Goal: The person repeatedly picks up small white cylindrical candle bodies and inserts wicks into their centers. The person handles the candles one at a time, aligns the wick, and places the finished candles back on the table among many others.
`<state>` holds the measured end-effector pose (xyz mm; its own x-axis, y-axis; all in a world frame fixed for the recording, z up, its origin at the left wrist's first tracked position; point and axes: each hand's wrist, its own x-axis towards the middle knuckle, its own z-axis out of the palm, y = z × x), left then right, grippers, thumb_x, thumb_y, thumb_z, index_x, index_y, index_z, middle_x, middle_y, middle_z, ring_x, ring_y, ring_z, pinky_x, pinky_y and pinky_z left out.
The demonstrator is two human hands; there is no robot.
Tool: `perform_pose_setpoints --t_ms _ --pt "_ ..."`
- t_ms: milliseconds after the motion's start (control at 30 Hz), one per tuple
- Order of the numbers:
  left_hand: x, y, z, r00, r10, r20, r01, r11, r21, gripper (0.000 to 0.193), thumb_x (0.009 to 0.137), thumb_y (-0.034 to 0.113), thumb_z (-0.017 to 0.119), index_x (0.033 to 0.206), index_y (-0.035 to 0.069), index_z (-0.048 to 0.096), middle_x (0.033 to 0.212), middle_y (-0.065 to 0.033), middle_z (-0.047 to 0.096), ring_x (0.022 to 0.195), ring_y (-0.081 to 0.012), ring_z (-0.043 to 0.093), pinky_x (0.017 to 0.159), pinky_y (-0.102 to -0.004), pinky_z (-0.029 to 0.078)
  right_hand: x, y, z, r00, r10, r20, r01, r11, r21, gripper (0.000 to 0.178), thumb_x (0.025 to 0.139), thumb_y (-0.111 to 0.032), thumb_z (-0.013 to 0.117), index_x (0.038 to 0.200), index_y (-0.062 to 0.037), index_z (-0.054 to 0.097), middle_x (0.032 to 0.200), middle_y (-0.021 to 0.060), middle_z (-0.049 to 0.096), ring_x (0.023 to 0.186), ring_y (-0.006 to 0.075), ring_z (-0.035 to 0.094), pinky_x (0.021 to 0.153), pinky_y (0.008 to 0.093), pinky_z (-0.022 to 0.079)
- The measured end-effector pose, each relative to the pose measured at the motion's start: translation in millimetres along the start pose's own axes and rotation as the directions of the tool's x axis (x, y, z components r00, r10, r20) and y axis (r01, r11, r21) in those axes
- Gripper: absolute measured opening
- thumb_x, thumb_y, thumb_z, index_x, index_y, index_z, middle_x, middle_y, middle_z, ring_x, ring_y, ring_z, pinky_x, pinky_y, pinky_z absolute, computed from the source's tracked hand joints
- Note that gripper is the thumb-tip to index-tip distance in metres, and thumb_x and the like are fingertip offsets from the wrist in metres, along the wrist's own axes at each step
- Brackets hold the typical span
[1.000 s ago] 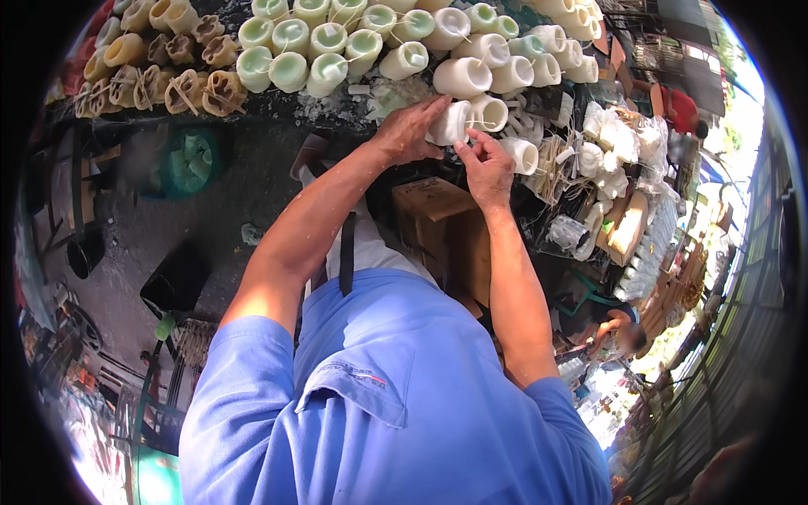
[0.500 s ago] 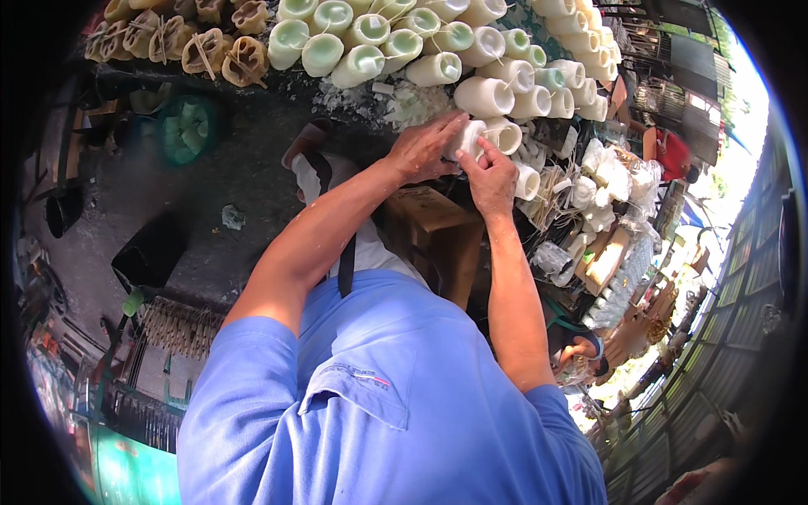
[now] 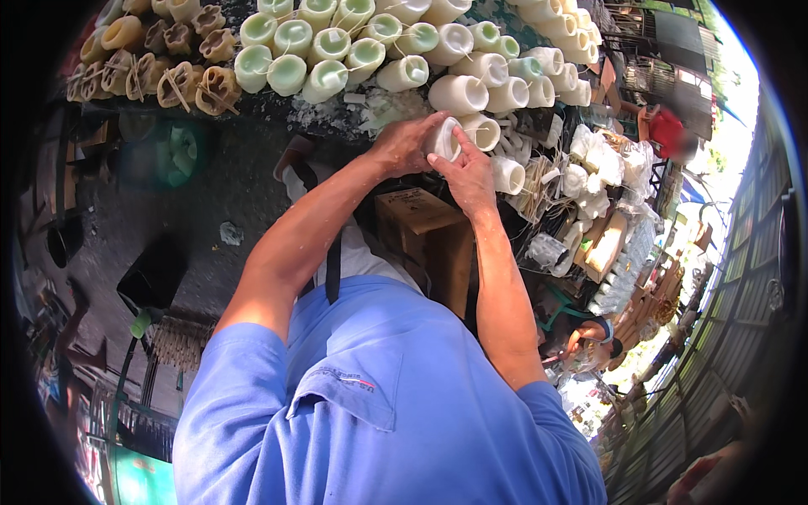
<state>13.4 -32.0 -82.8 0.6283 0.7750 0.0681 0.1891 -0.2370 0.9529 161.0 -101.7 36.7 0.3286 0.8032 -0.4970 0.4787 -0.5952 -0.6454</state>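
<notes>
A white pillar candle (image 3: 444,140) is held between both hands at the front edge of the bench. My left hand (image 3: 404,146) wraps its far-left side, with the fingers partly hidden behind it. With thumb and fingers, my right hand (image 3: 468,175) grips the rim on the right. The candle is tilted, so its pale round end faces up toward me. Close by my right fingers lie a cream hollow candle (image 3: 478,133) and a smaller white one (image 3: 507,175). Just beyond my hands sits a larger white candle (image 3: 459,95) on its side.
Rows of pale green candles (image 3: 327,80) with wicks fill the far bench. Yellow-brown candles (image 3: 217,88) with sticks across them stand at the far left. A cardboard box (image 3: 421,210) is below my hands. White scraps (image 3: 593,160) pile up at right, near a person in red (image 3: 667,133).
The candle has turned in my hands, and its round end shows more. My right thumb has shifted to its lower rim. The whole view has moved slightly.
</notes>
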Motion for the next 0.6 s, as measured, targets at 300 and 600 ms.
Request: perform_pose_setpoints --t_ms 300,600 --pt "6.2 1.2 -8.3 0.996 0.017 0.086 -0.023 0.997 0.067 0.103 0.071 0.033 0.095 0.159 0.018 0.044 0.125 -0.014 0.075 0.11 -0.038 0.075 0.09 -0.0481 0.061 4.5 9.6 -12.3 0.981 0.056 0.185 -0.09 0.98 0.177 0.086 0.094 -0.017 0.083 0.168 -0.0035 0.042 0.068 -0.0079 0.053 0.063 0.0036 0.049 0.061 0.0236 0.047" --pt "4.5 -0.9 -8.9 0.994 0.026 0.105 -0.026 1.0 -0.002 0.113 0.069 0.022 0.098 0.166 0.012 0.041 0.139 -0.0191 0.07 0.118 -0.0392 0.073 0.097 -0.0471 0.061 -4.0 4.2 -2.2 0.987 0.047 0.152 -0.073 0.983 0.171 0.082 0.1 -0.022 0.081 0.17 -0.0079 0.04 0.068 -0.0062 0.056 0.063 0.0039 0.053 0.063 0.0231 0.049"
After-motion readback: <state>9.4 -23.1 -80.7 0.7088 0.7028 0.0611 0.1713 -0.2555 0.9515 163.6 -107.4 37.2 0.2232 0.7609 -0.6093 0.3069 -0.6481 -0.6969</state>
